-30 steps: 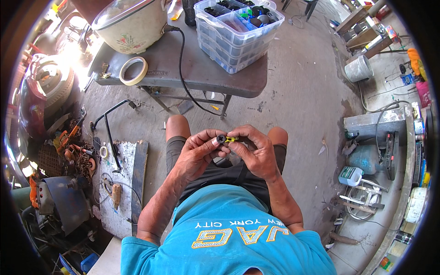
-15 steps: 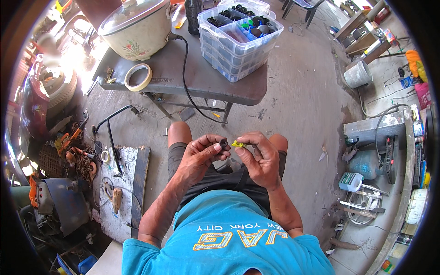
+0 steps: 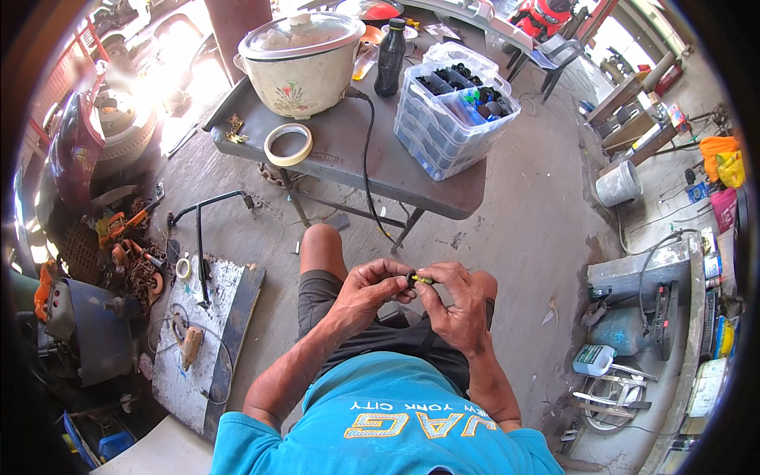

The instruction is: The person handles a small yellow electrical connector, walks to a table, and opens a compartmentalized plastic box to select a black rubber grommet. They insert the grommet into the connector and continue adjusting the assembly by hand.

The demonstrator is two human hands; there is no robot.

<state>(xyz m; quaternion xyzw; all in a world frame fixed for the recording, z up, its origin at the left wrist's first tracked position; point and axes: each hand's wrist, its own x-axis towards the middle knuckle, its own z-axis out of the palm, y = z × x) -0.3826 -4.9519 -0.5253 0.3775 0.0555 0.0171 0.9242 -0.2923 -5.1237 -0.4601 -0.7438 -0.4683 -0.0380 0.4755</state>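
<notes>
Above my lap, my left hand (image 3: pixel 378 286) pinches a small dark round part (image 3: pixel 411 279) between thumb and fingers. Facing it, my right hand (image 3: pixel 454 299) grips a small yellow plastic piece (image 3: pixel 423 279) by its end. The two pieces meet between my fingertips; whether one sits inside the other is too small to tell. Beyond my knees, a clear lidded organizer box (image 3: pixel 443 142) holds black, blue and green small parts in its open top compartments.
The dark folding table (image 3: pixel 360 172) ahead carries a cream slow cooker (image 3: pixel 293 87), a roll of masking tape (image 3: pixel 288 146) and a dark bottle (image 3: pixel 390 59). A black cord (image 3: pixel 369 158) hangs over its edge. Chains (image 3: pixel 142 273) lie at left; a grey bucket (image 3: pixel 620 184) stands at right.
My hands have come together, bringing the yellow piece against the dark part. The view has tilted up, so more of the table's far side shows.
</notes>
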